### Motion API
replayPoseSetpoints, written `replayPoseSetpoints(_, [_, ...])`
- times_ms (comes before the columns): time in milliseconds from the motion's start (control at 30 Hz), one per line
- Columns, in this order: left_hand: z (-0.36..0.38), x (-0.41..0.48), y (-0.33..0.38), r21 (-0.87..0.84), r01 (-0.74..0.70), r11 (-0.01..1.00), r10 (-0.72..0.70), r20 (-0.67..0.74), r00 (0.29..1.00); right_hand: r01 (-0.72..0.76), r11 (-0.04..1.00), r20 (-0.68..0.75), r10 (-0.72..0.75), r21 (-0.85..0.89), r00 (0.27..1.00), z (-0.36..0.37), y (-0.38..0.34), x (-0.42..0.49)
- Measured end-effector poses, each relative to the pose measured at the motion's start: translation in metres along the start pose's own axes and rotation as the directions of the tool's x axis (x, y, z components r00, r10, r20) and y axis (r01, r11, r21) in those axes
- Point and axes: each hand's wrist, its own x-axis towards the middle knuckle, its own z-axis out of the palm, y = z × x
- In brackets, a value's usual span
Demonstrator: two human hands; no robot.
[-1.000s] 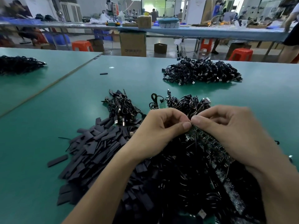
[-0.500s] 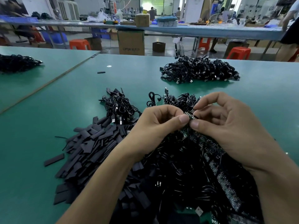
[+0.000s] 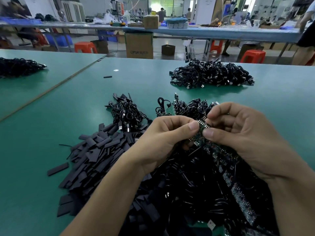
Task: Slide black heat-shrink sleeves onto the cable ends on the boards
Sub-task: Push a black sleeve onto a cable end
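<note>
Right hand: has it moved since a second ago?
Yes. The right hand has risen toward the table's far side, and now overlaps the cable bundle behind it.

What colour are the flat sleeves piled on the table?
The heat-shrink sleeves are matte black; head view.

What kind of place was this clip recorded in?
Probably an electronics assembly workshop: a long green worktable, heaps of coiled black cables, a pile of flat black heat-shrink sleeves and green circuit boards.
</note>
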Motion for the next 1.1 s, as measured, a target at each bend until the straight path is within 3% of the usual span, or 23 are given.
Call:
replayPoseSetpoints(100, [0.004,0.000,-0.001,-0.103,0.030,0.994,-0.028,0.018,0.999,0.009,0.998,0.010,-0.010,0.061,1.000,-0.001,0.001,0.000])
replayPoseSetpoints(200, [0.006,0.003,-0.002,-0.115,-0.017,0.993,0.009,-0.072,0.997,0.000,1.000,-0.034,0.000,0.015,0.999,0.000,0.001,0.001])
replayPoseSetpoints(367, [0.000,0.001,0.012,-0.168,-0.162,0.972,0.110,-0.285,0.952,-0.128,0.953,-0.185,0.078,-0.276,0.980,-0.003,0.006,-0.001])
replayPoseSetpoints(433, [-0.003,-0.002,0.019,-0.114,-0.259,0.959,0.187,-0.432,0.882,-0.210,0.884,-0.297,0.086,-0.418,0.951,-0.005,0.012,-0.001])
replayPoseSetpoints(533, [-0.004,-0.005,0.027,0.145,-0.340,0.929,0.357,-0.589,0.725,-0.346,0.743,-0.418,0.098,-0.572,0.903,-0.006,0.020,0.000])
replayPoseSetpoints(667, [-0.001,-0.010,0.038,0.468,-0.380,0.798,0.602,-0.574,0.556,-0.426,0.583,-0.449,0.114,-0.692,0.886,0.003,0.019,0.000])
replayPoseSetpoints(767, [-0.006,-0.010,0.042,0.581,-0.313,0.751,0.649,-0.563,0.512,-0.338,0.512,-0.388,0.009,-0.790,0.922,0.017,0.014,0.000])
replayPoseSetpoints(900, [-0.017,-0.008,0.039,0.560,-0.227,0.797,0.582,-0.611,0.537,-0.099,0.537,-0.226,-0.175,-0.838,0.958,0.045,0.004,0.000])
replayPoseSetpoints(1000, [-0.019,-0.008,0.041,0.590,-0.219,0.777,0.601,-0.592,0.536,0.062,0.531,0.020,-0.084,-0.845,0.996,0.070,0.004,-0.003])
replayPoseSetpoints(1100, [-0.017,-0.008,0.042,0.657,-0.214,0.723,0.654,-0.552,0.518,0.180,0.510,0.215,0.011,-0.841,0.977,0.089,0.016,-0.005])
